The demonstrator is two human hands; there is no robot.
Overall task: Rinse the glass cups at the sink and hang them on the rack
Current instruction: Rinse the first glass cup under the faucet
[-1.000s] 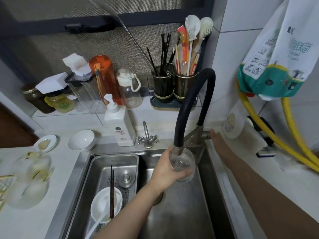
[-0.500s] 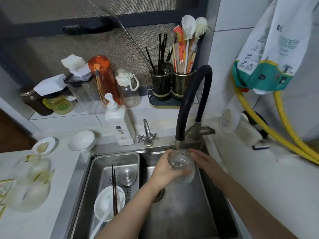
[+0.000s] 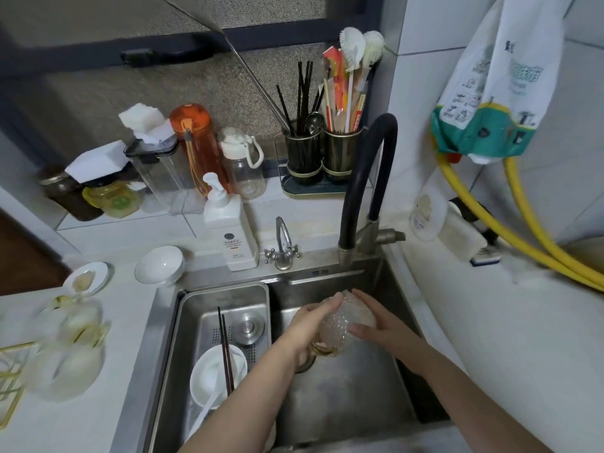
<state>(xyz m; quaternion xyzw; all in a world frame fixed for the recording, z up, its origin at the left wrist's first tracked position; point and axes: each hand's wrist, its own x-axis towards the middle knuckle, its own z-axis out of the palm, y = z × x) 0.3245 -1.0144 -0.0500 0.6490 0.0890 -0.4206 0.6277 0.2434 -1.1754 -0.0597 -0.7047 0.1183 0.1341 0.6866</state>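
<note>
A textured glass cup (image 3: 340, 325) with a gold rim is held tilted over the steel sink (image 3: 346, 397), its mouth turned down toward me. My left hand (image 3: 307, 325) grips its left side and my right hand (image 3: 379, 322) presses against its right side. The black hose faucet (image 3: 369, 178) arches above, its spout behind the cup. At the far left, blurred glass cups (image 3: 68, 348) hang on a gold wire rack (image 3: 13, 384) on the counter.
The left sink tray (image 3: 225, 302) holds a white bowl (image 3: 217, 374), a spoon and chopsticks (image 3: 226, 348). A soap pump bottle (image 3: 230, 233), a small tap (image 3: 282, 246), white bowls (image 3: 160, 264), bottles and a utensil holder (image 3: 323, 155) line the back. Yellow hoses (image 3: 523, 230) run at right.
My right hand left the faucet handle and came onto the cup. Both hands lowered the cup away from the spout and tipped it mouth-down.
</note>
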